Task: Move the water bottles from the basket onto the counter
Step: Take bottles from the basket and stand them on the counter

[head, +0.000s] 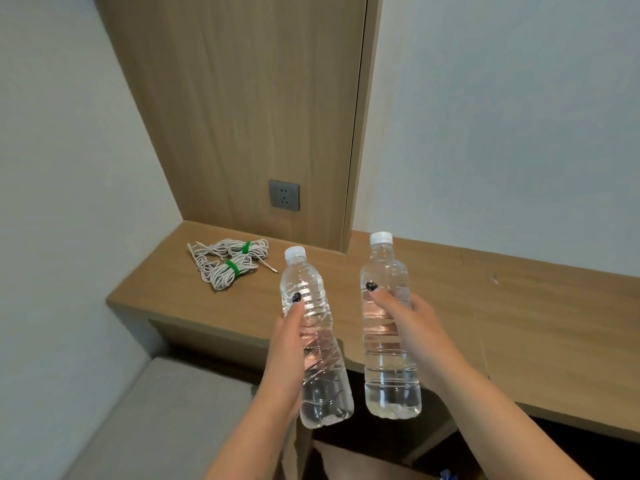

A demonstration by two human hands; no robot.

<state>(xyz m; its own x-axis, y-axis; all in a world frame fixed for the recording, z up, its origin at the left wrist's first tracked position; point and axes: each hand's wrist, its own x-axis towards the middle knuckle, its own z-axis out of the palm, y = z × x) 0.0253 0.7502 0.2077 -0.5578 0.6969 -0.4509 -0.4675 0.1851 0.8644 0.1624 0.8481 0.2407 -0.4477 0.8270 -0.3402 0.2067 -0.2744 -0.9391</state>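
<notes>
Wooden counter (519, 317) spans scene. Two clear, ribbed, white-capped water bottles held upright in air above counter's front edge: left hand (287, 341) wraps left bottle (318, 358), right hand (412, 327) wraps right bottle (388, 341). Bundled cords (228, 261) lie far left on counter.

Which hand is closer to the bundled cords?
Left. The left hand, gripping a bottle, is just right of the cords and nearer the camera; the right hand is farther right with the other bottle.

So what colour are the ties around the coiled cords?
Green ties, clearest in the head view.
</notes>
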